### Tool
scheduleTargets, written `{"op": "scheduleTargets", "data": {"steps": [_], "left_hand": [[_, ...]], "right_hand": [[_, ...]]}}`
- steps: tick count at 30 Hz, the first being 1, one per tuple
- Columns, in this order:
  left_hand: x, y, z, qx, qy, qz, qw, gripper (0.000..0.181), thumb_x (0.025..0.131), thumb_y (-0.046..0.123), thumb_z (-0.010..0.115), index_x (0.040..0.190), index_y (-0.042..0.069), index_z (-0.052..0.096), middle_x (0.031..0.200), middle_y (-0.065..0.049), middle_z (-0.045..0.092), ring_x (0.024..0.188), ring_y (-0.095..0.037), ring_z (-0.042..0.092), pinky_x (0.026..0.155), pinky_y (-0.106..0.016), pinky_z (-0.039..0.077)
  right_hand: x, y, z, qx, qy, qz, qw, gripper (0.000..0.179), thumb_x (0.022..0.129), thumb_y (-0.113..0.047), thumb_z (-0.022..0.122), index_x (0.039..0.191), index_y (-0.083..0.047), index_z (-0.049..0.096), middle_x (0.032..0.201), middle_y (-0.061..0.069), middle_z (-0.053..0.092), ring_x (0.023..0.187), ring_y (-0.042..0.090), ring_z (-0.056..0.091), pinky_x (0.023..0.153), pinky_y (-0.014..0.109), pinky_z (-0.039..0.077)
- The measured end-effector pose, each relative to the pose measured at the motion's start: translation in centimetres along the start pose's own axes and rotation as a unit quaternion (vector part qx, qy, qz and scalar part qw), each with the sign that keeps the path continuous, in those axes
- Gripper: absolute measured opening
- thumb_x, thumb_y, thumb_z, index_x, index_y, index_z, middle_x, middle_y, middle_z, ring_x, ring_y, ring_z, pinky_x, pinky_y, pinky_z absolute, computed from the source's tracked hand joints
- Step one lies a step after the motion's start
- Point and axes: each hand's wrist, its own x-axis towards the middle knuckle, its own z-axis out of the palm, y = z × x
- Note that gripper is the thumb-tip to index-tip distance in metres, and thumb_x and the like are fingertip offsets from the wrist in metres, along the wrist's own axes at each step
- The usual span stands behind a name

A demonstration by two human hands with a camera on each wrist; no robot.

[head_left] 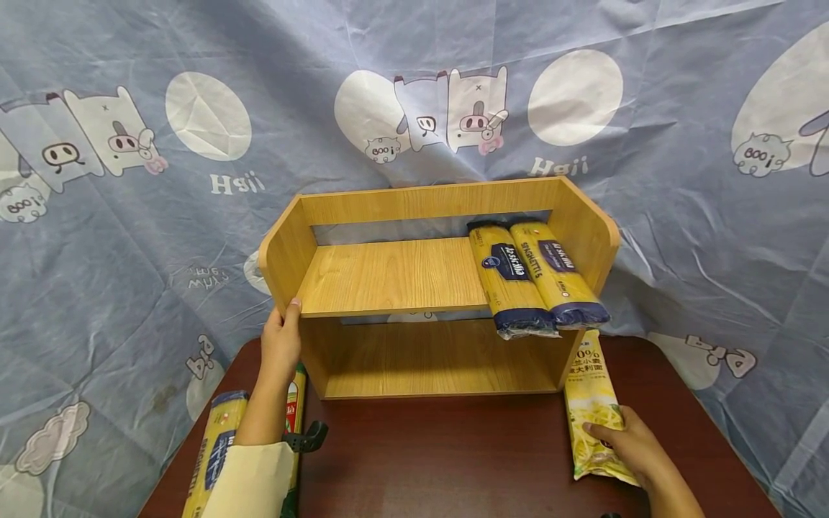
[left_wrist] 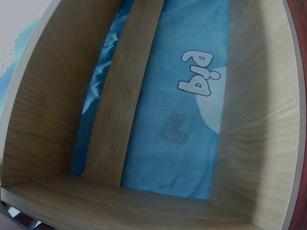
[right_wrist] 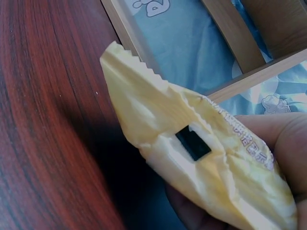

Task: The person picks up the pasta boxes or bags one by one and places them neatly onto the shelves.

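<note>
In the head view a two-tier wooden shelf [head_left: 395, 280] stands on the table. My left hand [head_left: 283, 338] grips its left side at the upper board, thumb on the front edge. My right hand [head_left: 631, 442] holds a yellow pasta packet [head_left: 589, 392] by its near end, to the right of the shelf. The right wrist view shows that packet [right_wrist: 153, 115] close up, raised above the tabletop. Two spaghetti packets [head_left: 508, 277] lie side by side at the right of the upper board. The left wrist view looks into the lower tier [left_wrist: 259, 115]; the left hand is mostly out of that frame.
Left of the shelf, another spaghetti packet [head_left: 216, 446] and a green-and-red packet [head_left: 294, 403], partly behind the left forearm, lie on the dark red table [head_left: 440, 460]. A printed blue-grey cloth [head_left: 291, 93] hangs behind and at both sides.
</note>
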Motion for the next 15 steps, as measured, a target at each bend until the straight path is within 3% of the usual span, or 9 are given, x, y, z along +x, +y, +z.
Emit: {"op": "scheduleTargets", "data": {"steps": [8, 15], "left_hand": [[0.00, 0.12, 0.12, -0.010, 0.002, 0.004, 0.9999, 0.065, 0.101, 0.062, 0.044, 0.145, 0.015, 0.051, 0.142, -0.019, 0.055, 0.128, -0.035, 0.050, 0.112, -0.052, 0.037], [-0.09, 0.27, 0.20, -0.019, 0.002, -0.001, 0.9998, 0.064, 0.101, 0.060, 0.045, 0.146, 0.015, 0.051, 0.142, -0.019, 0.055, 0.128, -0.035, 0.051, 0.111, -0.052, 0.038]], "right_hand": [[-0.23, -0.27, -0.04, -0.016, 0.018, -0.011, 0.9996, 0.099, 0.100, -0.043, 0.062, 0.153, 0.014, 0.001, 0.150, 0.040, 0.024, 0.128, 0.051, 0.045, 0.087, 0.044, 0.053], [-0.66, -0.70, -0.15, -0.023, 0.041, -0.022, 0.9987, 0.092, 0.100, -0.042, 0.062, 0.152, 0.012, 0.009, 0.140, 0.033, 0.043, 0.112, 0.032, 0.058, 0.082, 0.038, 0.053]]}}
